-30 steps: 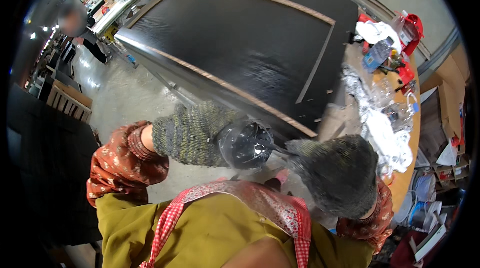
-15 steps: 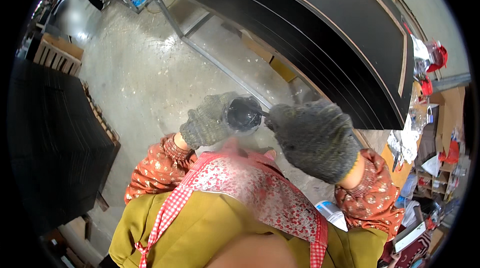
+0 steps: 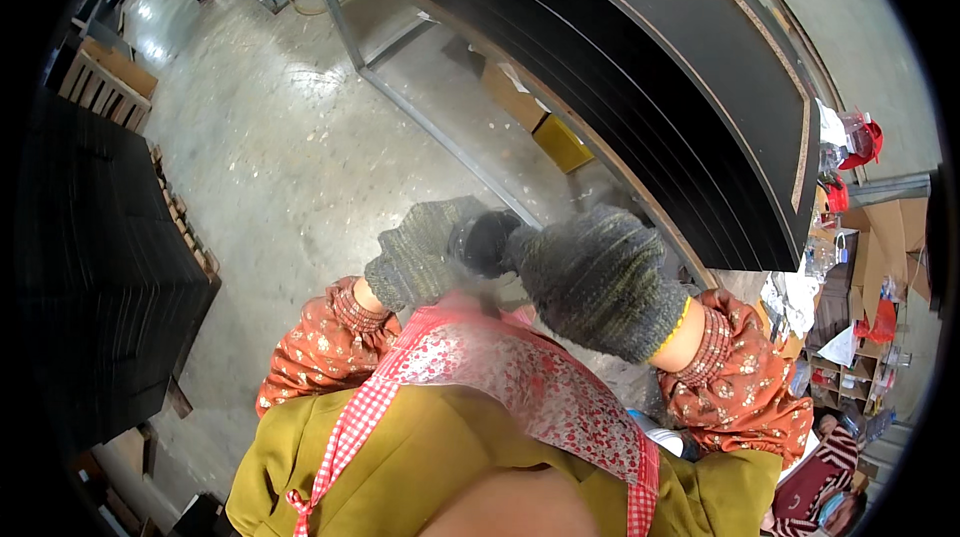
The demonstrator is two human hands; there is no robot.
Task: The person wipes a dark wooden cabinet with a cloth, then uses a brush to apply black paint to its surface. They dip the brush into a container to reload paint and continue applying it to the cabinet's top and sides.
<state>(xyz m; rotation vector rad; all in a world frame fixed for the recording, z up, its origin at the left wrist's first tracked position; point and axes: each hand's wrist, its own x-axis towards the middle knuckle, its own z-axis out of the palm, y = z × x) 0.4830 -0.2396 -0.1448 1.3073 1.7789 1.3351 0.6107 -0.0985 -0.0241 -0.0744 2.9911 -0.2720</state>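
At one round, see-through plastic cup [image 3: 486,243], black inside, blurred: two thick grey knitted gloves [image 3: 412,259]. Left hand [image 3: 428,249] left of cup, fingers curled round its side, holding it. Right hand [image 3: 598,282] just right of cup, fingers bent; can't tell what's gripped. Two stacks of flat black panels: first stack [image 3: 600,62] ahead-right of cup, long lower edge slanting toward it; second stack [image 3: 110,267] well left. Grey concrete floor [image 3: 260,147] opens ahead-left of cup, between stacks. One yellow box [image 3: 563,145] beyond cup.
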